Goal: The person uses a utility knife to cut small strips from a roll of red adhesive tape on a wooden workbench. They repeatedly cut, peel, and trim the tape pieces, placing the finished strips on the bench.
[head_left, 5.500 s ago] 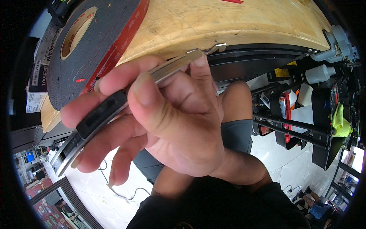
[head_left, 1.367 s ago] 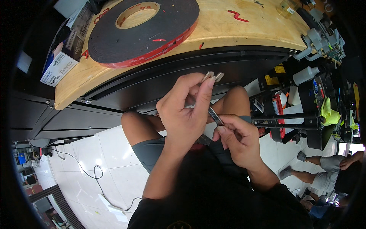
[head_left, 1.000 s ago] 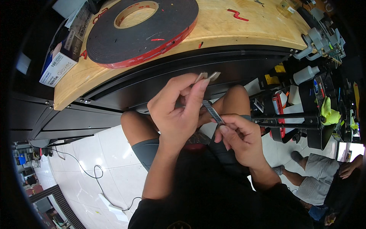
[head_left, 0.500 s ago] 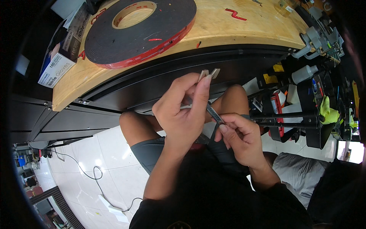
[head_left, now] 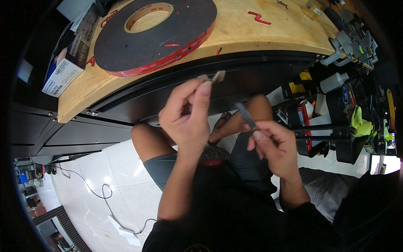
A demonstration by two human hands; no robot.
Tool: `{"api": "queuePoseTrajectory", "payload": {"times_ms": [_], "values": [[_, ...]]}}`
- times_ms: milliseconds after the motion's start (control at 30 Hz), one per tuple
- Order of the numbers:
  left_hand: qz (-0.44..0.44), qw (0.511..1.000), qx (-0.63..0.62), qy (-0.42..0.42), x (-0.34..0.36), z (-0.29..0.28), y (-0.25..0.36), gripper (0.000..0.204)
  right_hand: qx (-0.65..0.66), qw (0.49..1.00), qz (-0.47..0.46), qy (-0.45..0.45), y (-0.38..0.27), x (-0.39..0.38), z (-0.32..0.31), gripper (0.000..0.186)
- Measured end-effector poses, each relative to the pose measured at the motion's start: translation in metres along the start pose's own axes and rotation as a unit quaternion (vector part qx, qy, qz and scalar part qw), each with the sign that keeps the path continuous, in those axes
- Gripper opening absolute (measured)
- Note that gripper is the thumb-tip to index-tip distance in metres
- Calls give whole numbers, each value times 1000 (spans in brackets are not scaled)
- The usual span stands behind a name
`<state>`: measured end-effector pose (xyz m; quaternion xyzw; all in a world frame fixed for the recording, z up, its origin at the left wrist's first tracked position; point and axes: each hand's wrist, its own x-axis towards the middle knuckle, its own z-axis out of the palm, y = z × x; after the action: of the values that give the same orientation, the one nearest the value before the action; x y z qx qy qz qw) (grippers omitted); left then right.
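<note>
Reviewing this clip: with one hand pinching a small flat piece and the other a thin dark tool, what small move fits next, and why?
Probably bring the thin dark tool in the right hand up to the small flat piece pinched by the left hand: the two are apart now, with the tool's tip angled toward the piece.

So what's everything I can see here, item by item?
Tape roll: one, large, black with a red edge, flat on the bench.
Workbench: one, light wood top over dark framing.
Glove box: one, white and blue, at the bench's left edge.
Red scraps: a few, small, on the wood.
Plastic bottle: one, white, at right.
Cloth: one, yellow-green, far right.
Cable: one, dark, on the white tiled floor.
Small pale piece: one, pinched in the left fingertips.
Slim dark tool: one, held in the right hand.
Left hand: raised.
Right hand: lower, over the lap.
</note>
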<state>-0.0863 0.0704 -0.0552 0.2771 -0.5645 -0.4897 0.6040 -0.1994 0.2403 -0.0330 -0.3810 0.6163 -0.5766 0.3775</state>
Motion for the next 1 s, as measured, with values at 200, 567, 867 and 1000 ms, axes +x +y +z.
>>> {"api": "queuePoseTrajectory", "payload": {"times_ms": [200, 567, 867, 1000], "values": [[-126, 977, -170, -21, 2, 38, -10, 16, -156, 962, -176, 138, -23, 35, -24, 23], [-121, 976, -181, -28, 18, 62, -19, 17, -453, 788, -410, 73, -55, 102, -53, 33], [-107, 978, -176, -15, 19, 62, -17, 16, -510, 745, -425, 60, -62, 112, -56, 35], [-92, 985, -142, -22, 19, 62, -15, 18, -508, 752, -417, 56, -64, 112, -57, 35]]}}
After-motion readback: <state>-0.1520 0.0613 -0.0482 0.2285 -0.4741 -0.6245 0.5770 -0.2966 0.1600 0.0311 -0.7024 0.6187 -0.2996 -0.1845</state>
